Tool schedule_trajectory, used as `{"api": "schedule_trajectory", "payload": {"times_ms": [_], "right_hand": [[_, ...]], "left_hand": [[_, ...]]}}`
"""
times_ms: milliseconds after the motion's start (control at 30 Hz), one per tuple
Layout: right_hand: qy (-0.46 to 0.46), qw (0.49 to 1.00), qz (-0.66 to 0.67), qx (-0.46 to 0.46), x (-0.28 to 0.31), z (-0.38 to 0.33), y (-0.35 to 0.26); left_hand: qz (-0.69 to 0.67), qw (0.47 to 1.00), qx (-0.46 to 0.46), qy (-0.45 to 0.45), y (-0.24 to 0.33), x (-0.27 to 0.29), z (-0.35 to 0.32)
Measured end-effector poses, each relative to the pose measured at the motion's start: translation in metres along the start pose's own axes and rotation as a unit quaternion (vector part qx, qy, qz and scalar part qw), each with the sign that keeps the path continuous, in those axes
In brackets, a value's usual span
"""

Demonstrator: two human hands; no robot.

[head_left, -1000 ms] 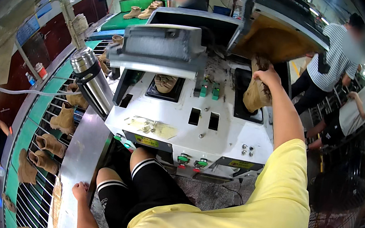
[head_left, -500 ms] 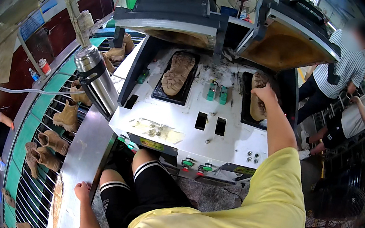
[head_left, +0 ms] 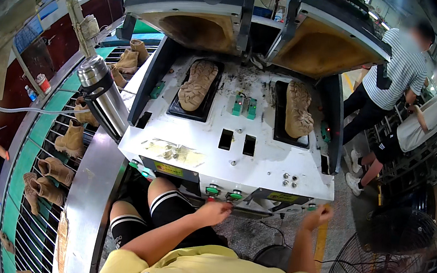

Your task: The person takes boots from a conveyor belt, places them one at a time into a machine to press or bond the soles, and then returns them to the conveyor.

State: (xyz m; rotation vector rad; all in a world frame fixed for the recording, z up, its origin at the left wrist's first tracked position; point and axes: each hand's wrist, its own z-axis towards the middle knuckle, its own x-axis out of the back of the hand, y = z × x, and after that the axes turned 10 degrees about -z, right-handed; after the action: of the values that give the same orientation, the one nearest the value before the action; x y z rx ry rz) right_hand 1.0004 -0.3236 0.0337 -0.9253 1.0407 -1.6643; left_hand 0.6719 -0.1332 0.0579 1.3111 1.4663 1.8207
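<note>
My left hand is at the front edge of a white press machine, just below a green push button and beside a red one. Its fingers look curled, with nothing seen in them. My right hand is raised at the machine's right front corner, fingers curled in, close by another green button; whether it touches the button I cannot tell. Two tan lugged shoe soles lie tread up on black pads. Above them, both hinged lids stand raised, their tan undersides showing.
A steel thermos stands left of the machine, beside a metal ledge. Further left, a rack conveyor carries several tan boots. A caged fan is at lower right. Two people stand at right; others are at far left.
My right hand has let go of the right sole and come back to the machine's front corner. My left hand has moved from the metal ledge to the front buttons. My view has shifted.
</note>
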Motion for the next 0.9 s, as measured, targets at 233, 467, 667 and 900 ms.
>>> {"api": "schedule_trajectory", "payload": {"times_ms": [233, 467, 667, 900], "right_hand": [[-0.278, 0.770, 0.303, -0.488, 0.026, -0.003, 0.002], [-0.687, 0.650, -0.147, -0.289, -0.015, -0.148, 0.007], [-0.793, 0.532, 0.264, -0.136, -0.132, -0.232, -0.227], [-0.431, 0.851, -0.173, 0.246, -0.354, -0.224, -0.347]], "left_hand": [[0.047, 0.999, -0.008, -0.019, 0.000, -0.012, 0.035], [-0.008, 0.968, 0.056, 0.244, -0.071, 0.076, -0.060], [-0.110, 0.756, 0.110, 0.636, -0.140, 0.145, -0.259], [-0.033, 0.520, 0.227, 0.823, -0.136, 0.147, -0.433]]}}
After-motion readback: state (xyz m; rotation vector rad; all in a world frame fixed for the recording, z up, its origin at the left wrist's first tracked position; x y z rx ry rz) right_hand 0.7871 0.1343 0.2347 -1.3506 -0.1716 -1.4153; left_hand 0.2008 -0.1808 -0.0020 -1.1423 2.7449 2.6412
